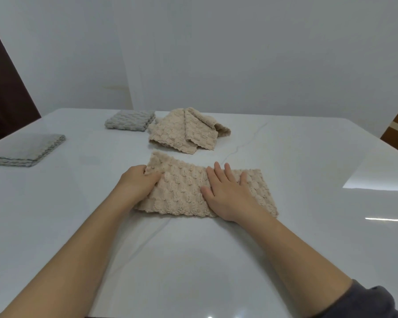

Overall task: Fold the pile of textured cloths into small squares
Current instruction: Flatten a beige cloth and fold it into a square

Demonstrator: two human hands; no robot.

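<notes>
Table (pixel 193 260): left fingers (pixel 152 177) grip cloth (pixel 184 189); right fingers (pixel 219 172) flat.

Beige bubble-textured cloth (pixel 186 191) & pile (pixel 184 131), grey folded cloths (pixel 129 120), white table (pixel 285 157) w/ faint grey veins.

The cloth (pixel 182 191) lies mid bench (pixel 285 249); pile (pixel 184 131) behind it; folded square (pixel 130 120) just left of pile; second square (pixel 25 148) at left edge.

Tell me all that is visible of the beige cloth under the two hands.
The beige cloth looks soft and bumpy, like terry. It seems folded into a long band and lies on the white table, with scalloped edges. The left hand grips its raised left end, and the right hand presses flat on its right half.
</notes>
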